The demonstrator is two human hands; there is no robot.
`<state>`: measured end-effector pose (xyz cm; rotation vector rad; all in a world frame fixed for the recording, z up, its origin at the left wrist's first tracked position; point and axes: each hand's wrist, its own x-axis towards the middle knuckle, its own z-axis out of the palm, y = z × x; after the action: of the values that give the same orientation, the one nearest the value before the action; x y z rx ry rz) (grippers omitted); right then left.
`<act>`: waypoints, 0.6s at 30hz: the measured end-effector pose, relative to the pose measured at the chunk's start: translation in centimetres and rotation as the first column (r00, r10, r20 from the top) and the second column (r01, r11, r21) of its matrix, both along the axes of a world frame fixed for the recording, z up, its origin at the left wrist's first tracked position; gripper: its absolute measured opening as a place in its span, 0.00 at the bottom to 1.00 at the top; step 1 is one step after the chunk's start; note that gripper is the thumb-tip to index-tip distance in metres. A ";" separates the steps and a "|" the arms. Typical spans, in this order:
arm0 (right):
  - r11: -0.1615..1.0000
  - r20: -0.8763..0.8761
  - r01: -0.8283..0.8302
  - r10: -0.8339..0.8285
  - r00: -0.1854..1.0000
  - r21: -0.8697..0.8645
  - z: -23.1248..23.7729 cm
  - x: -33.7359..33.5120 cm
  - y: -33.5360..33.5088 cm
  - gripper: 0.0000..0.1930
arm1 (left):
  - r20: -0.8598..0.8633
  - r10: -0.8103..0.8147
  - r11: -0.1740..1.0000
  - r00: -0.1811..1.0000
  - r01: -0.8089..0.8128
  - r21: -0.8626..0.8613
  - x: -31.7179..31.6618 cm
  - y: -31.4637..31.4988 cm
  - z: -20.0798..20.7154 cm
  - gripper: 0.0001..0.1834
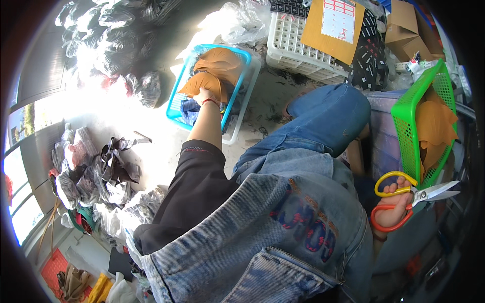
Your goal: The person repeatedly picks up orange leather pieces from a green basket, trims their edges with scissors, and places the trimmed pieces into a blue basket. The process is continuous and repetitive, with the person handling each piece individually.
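My left hand [204, 96] reaches down into a blue plastic basket [245, 63], its fingers closed at the edge of a tan, leather-like sheet piece [204, 83]. Part of the fingers is hidden by the piece. Another tan piece [218, 61] lies curled behind it, and dark blue rolled material [189, 108] is lower in the basket. Out at the right, my right hand [394, 209] is wrapped through the handles of a pair of scissors [429, 193], one yellow and one red. The blades point right and stand slightly apart.
A green basket [406, 126] at the right holds more tan pieces [434, 126]. Beyond it sits an open cardboard box [411, 33]. A white crate [303, 48] with a tan board [333, 25] stands ahead. Filled plastic bags [118, 45] crowd the left side.
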<state>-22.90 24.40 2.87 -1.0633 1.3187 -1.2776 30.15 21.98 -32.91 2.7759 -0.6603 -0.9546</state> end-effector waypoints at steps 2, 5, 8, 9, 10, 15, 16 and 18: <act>1.000 0.002 -0.002 0.002 1.000 0.000 0.4 0.0 0.1 0.21 | -0.132 -0.538 0.690 0.833 0.525 0.499 0.5 0.5 -3.2 0.19; 1.000 0.035 0.010 -0.010 0.999 -0.012 0.7 -0.1 0.1 0.21 | -0.245 -0.713 0.469 0.657 0.707 0.530 0.9 1.1 -5.8 0.12; 0.997 0.083 0.068 -0.067 0.994 -0.019 0.7 -0.4 0.1 0.21 | -0.087 -0.786 0.509 0.612 0.722 0.469 0.7 1.8 -5.1 0.07; 0.995 0.103 0.095 -0.091 0.990 -0.036 0.7 -0.4 0.2 0.20 | 0.091 -0.238 0.924 0.967 0.197 0.327 0.4 2.1 -4.1 0.10; 0.995 0.123 0.065 -0.056 0.991 -0.073 0.5 -0.5 0.3 0.20 | 0.095 0.422 0.895 0.901 -0.431 0.111 0.1 1.8 -3.0 0.15; 0.970 0.150 0.188 -0.165 0.975 -0.153 0.3 -1.7 1.3 0.16 | -0.436 0.619 0.371 0.654 -0.732 -0.571 -4.5 -3.4 5.5 0.27; 0.959 0.085 0.177 -0.161 0.983 -0.222 0.2 -2.2 1.5 0.17 | -0.492 0.385 0.388 0.781 -0.621 -0.682 -5.7 -5.6 7.8 0.25; 0.942 0.086 0.148 -0.127 0.988 -0.301 0.1 -3.2 2.1 0.18 | -0.470 0.053 0.309 0.881 -0.462 -0.831 -9.9 -10.1 12.9 0.19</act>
<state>-26.15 26.46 2.94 -1.1455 1.1860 -1.6490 20.29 11.89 -19.98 1.5067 -0.4269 -0.6374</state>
